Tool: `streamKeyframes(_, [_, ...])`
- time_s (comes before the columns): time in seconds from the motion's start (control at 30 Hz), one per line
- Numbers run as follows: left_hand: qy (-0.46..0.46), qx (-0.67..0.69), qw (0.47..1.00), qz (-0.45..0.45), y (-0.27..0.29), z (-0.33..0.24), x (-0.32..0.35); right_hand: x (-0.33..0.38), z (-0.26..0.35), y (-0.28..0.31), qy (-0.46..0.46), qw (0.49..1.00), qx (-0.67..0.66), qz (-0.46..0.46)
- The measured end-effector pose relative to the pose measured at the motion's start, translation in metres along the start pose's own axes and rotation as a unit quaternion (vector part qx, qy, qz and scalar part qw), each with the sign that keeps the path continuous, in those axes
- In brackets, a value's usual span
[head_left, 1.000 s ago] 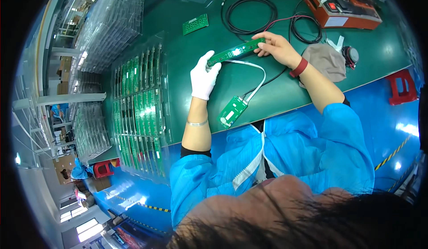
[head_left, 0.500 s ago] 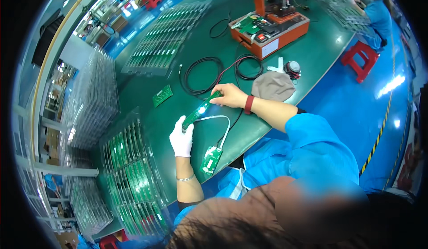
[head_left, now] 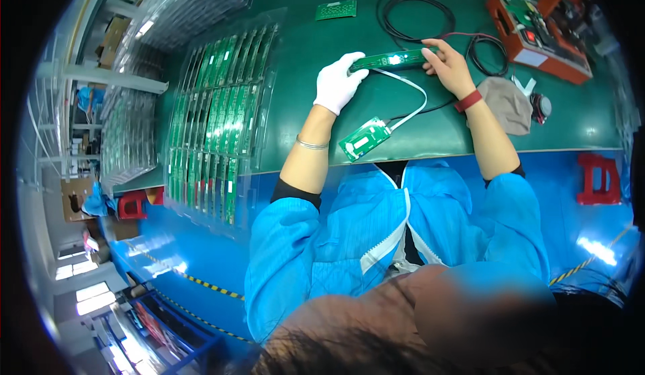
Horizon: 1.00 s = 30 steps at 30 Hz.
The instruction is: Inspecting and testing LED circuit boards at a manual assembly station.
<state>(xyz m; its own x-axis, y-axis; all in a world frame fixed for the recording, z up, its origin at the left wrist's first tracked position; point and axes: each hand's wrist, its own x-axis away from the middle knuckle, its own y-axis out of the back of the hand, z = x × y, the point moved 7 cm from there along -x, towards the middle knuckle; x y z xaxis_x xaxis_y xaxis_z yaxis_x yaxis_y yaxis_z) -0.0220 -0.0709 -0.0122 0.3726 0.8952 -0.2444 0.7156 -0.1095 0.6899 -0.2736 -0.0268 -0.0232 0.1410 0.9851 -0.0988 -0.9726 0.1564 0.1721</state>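
Note:
Between my hands I hold a long, narrow green circuit board (head_left: 386,60) with lit white segments in its middle. My left hand (head_left: 338,85), in a white glove, is closed on the board's left end. The bare fingers of my right hand (head_left: 449,68) pinch its right end. A flat white cable (head_left: 418,96) runs from near the held board down to a smaller green circuit board (head_left: 365,138) lying by the table's front edge. A black lead also joins that smaller board.
Trays of narrow circuit boards (head_left: 218,119) lie at left, with stacked clear trays (head_left: 185,5) behind. A loose green board (head_left: 336,10), coiled black cable (head_left: 420,19), grey cloth (head_left: 505,106) and orange machine (head_left: 537,35) are on the green table. A red stool (head_left: 598,179) stands at right.
My view has swung left and turned, so the table's front edge now runs nearly level. Both hands still hold the lit board, which now appears almost horizontal.

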Motion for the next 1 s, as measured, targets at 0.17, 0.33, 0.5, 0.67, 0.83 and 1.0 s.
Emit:
streamKeyframes(0.17, [0.029, -0.003, 1.000, 0.008, -0.005, 0.007, 0.004, 0.022, 0.040, 0.036, 0.093, 0.958, 0.236, -0.133])
streamKeyframes(0.33, [0.014, -0.005, 1.000, -0.019, 0.005, 0.014, 0.012, 0.070, 0.112, 0.071, 0.227, 0.910, 0.295, -0.183])
streamKeyframes(0.5, [0.005, -0.013, 1.000, 0.005, -0.005, 0.002, -0.002, 0.118, 0.076, 0.189, 0.086, 0.817, 0.510, -0.256])
streamKeyframes(0.67, [-0.034, -0.013, 0.999, -0.021, 0.001, 0.007, -0.001, 0.154, 0.018, 0.246, -0.003, 0.838, 0.520, -0.164])
streamKeyframes(0.83, [0.019, 0.000, 1.000, -0.001, 0.003, 0.003, 0.002, 0.152, 0.015, 0.234, -0.035, 0.826, 0.550, -0.117])
streamKeyframes(1.0, [0.048, -0.003, 0.999, 0.022, -0.005, 0.000, 0.001, 0.141, 0.007, 0.238, -0.041, 0.795, 0.591, -0.130])
